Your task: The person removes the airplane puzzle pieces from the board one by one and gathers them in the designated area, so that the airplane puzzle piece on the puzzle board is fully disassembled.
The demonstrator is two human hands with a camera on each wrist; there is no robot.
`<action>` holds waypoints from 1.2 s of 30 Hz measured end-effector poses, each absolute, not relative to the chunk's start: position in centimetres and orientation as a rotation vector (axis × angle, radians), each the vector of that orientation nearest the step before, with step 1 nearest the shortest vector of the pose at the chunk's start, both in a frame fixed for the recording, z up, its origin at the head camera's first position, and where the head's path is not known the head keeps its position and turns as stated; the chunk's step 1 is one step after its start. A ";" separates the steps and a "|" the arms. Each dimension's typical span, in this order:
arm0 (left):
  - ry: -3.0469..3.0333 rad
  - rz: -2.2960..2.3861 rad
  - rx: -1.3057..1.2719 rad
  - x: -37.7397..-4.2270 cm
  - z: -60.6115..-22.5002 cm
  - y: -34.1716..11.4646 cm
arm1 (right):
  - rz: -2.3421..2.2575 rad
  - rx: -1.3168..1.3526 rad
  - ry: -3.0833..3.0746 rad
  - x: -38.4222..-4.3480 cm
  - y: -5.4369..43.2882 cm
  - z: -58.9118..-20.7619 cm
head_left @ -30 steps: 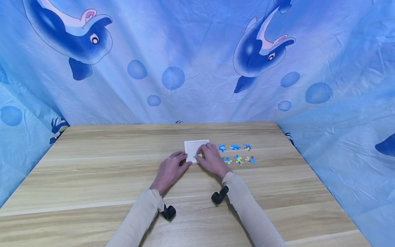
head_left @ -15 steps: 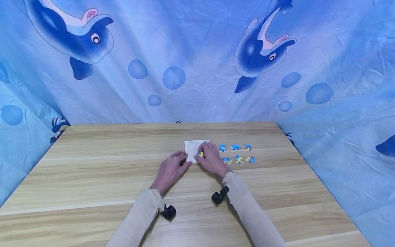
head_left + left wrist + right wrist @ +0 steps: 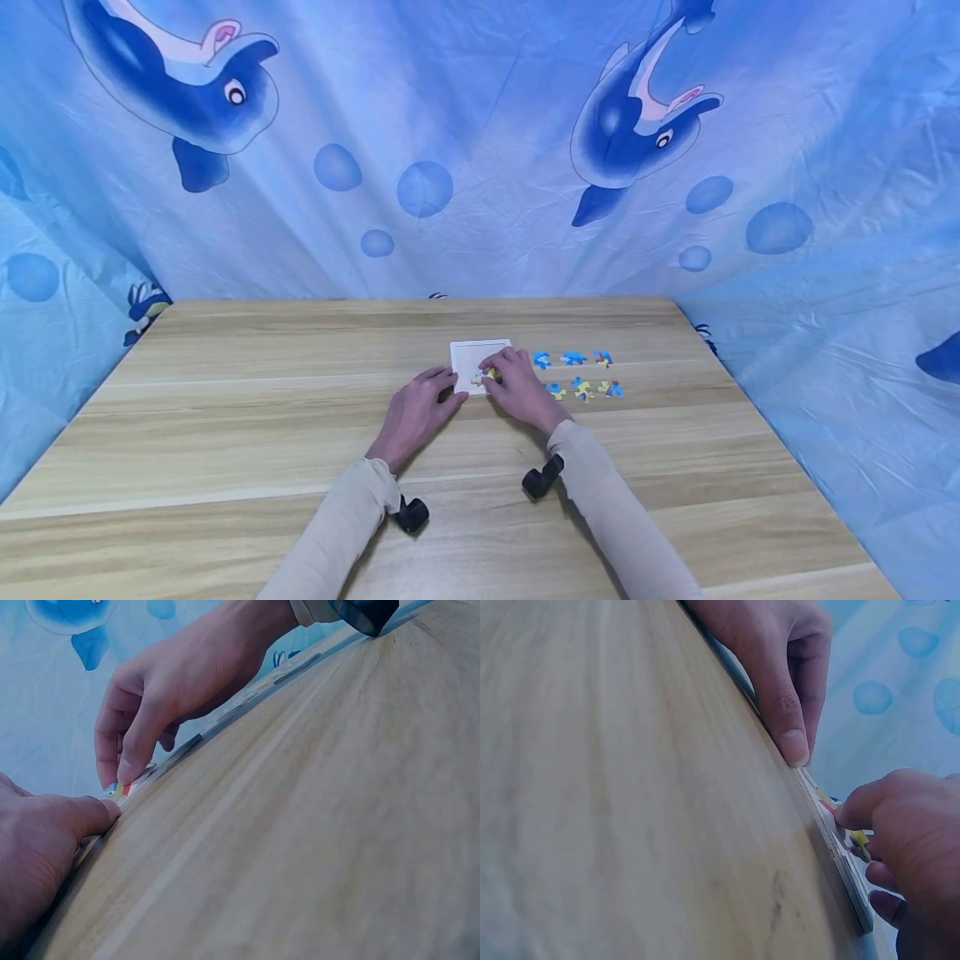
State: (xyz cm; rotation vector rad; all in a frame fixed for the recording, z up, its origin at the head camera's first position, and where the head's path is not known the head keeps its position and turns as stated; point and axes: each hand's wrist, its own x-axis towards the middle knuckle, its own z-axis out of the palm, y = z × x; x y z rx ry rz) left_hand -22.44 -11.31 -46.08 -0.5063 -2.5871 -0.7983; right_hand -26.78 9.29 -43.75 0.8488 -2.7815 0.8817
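Observation:
A white puzzle tray [image 3: 467, 353] lies flat at mid-table. My left hand [image 3: 413, 418] holds its near left corner, thumb at the front edge and fingers at the left side. Over the tray's near part, my right hand [image 3: 519, 387] pinches a yellow jigsaw piece [image 3: 859, 840] between thumb and fingers, partly hidden. Beside those fingertips a light-coloured jigsaw piece [image 3: 477, 379] rests in the tray. In the left wrist view, the right hand [image 3: 176, 682] reaches down to a piece with red and yellow [image 3: 122, 789], close to the left thumb.
Right of the tray lie several loose jigsaw pieces [image 3: 573, 358] in two rows, blue and yellow. The right hand partly covers the nearest one. Wood-grain table [image 3: 300, 350] surrounds everything, with a blue dolphin-print curtain [image 3: 495, 100] behind and at the sides.
The right hand and wrist have shifted slightly right, and more of the light-coloured piece in the tray now shows. The left hand stays on the tray's corner.

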 end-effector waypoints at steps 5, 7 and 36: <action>-2.596 -0.794 -0.503 -22.4 -46.1 -11.3 | 0.784 0.862 -2.794 -26.6 9.5 -43.7; -2.597 -0.792 -0.504 -22.4 -46.1 -11.3 | 0.757 0.867 -2.789 -26.5 9.7 -43.7; -2.593 -0.803 -0.497 -22.5 -46.1 -11.2 | 1.376 0.726 -2.664 -26.1 11.6 -43.9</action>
